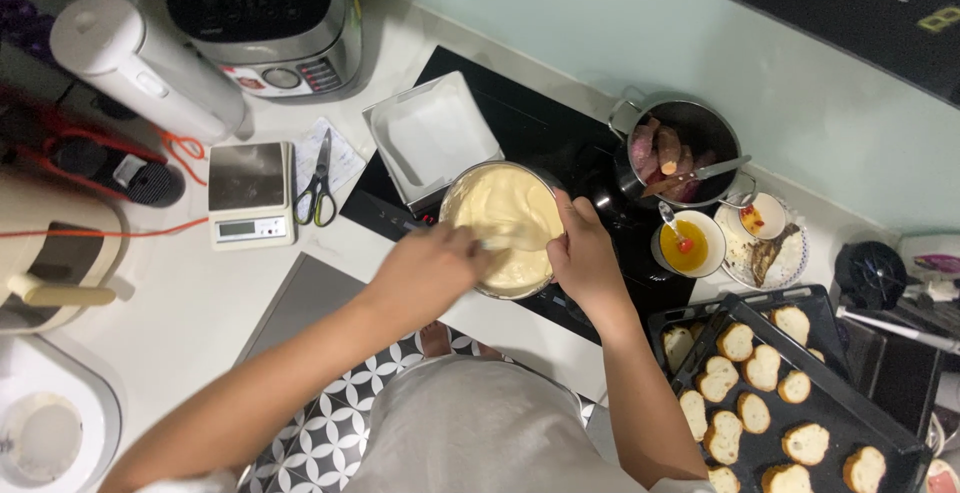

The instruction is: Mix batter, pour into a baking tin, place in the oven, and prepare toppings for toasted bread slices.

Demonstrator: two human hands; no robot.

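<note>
Both forearms reach to the round steel bowl of pale yellow batter (503, 228) on the black hob (560, 153); left hand (430, 268) grips a blurred utensil, right hand (583, 253) clasps the rim. Steadying keeps stirring clean.

The left hand (425, 271) is smeared with motion blur at the near rim of the bowl of batter (503, 225), so its grip and whatever tool it holds can't be made out. The right hand (583, 253) covers the bowl's right rim. Right of the bowl, the baking tray (860, 415) of bread slices runs off the bottom edge. Far left of the bowl, a white round appliance (45, 433) is cut by the corner. The scale (250, 195) display is too small to read.
</note>
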